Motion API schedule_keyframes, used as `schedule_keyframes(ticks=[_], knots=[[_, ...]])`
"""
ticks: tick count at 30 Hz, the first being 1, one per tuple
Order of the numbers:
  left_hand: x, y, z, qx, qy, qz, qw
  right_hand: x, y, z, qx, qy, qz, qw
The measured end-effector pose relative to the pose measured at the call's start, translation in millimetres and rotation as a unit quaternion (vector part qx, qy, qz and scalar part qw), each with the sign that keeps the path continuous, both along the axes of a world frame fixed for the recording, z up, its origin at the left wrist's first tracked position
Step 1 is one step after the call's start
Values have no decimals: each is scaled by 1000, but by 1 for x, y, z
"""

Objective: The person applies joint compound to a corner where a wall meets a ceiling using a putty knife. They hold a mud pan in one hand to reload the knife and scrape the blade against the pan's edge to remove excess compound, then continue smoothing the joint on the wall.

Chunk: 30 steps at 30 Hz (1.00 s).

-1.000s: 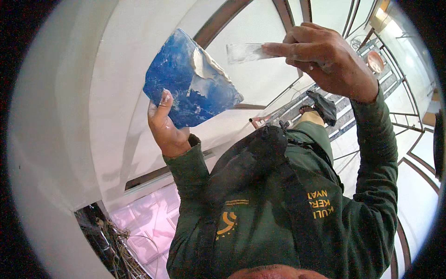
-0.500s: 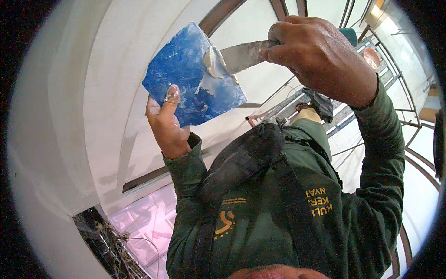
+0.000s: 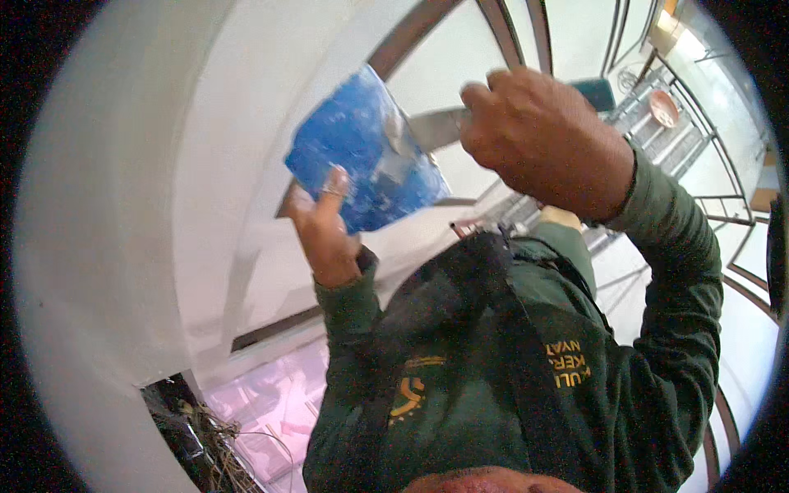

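Observation:
A flat blue plastering board (image 3: 341, 140), smeared with whitish paste, tilts in front of me. My left hand (image 3: 326, 234) grips its lower left part, thumb on the face and fingers hidden behind. Closed around a putty knife, my right hand (image 3: 546, 135) is to the right of the board. The putty knife (image 3: 437, 128) points its metal blade left, and the tip meets the paste (image 3: 399, 135) near the board's right edge. Its green handle end (image 3: 595, 94) sticks out past my hand.
On the left a pale curved wall (image 3: 107, 205) rises close by. Metal scaffold rails and a plank platform lie at the right, with an orange-brown bowl (image 3: 663, 108) on it. Tangled wires (image 3: 218, 448) hang from a dark opening at lower left. A black bag strap crosses my chest.
The board and my left hand have shifted right and slightly down in view. My right hand has turned and lowered a little, showing more of the green handle. Less paste stands on the board.

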<state>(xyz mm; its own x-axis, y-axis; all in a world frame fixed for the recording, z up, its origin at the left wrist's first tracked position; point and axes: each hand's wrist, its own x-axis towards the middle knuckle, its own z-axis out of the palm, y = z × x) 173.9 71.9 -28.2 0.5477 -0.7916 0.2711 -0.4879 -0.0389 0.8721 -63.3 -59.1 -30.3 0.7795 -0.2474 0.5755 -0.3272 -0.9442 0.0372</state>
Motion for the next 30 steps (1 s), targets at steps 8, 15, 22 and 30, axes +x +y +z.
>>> schedule_keyframes(ticks=[8,15,22,30], knots=[[4,24,-17,-15,250,52,967,-48,-17,-41,321,-42,95,941],[7,34,-11,-28,325,12,945,-44,-1,24,489,-413,326,696],[17,23,-5,-35,384,10,922,4,-48,87,195,-564,278,753],[-4,27,-1,-44,359,17,932,34,-94,149,-48,-582,139,800]])
